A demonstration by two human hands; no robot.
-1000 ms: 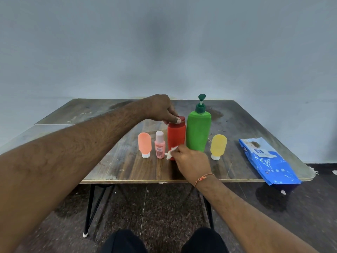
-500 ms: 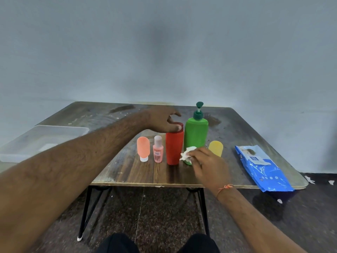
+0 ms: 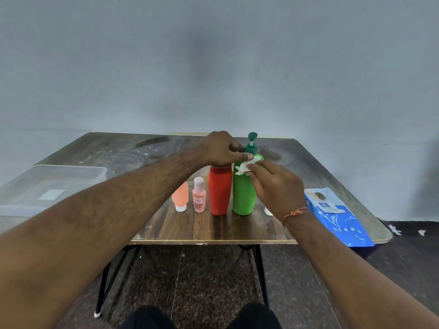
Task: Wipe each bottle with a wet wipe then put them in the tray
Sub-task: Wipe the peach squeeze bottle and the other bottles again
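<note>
My R hand [image 3: 276, 186] pinches wet wipe [image 3: 245, 165] vs shoulder of green pump bottle [image 3: 243, 191], upright on table [image 3: 213, 229] beside red bottle [image 3: 220, 189]. L hand [image 3: 221, 148], fingers curled, grips pump neck. Tray [image 3: 95, 173] far left.

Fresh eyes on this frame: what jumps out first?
The row of bright bottles near the table's front edge, tallest being the green pump bottle beside the red bottle. Both hands meet at the pump bottle's shoulder: the right hand presses a white wipe there, the left hand pinching at it too. A blue wipes pack lies at the right edge.
</note>
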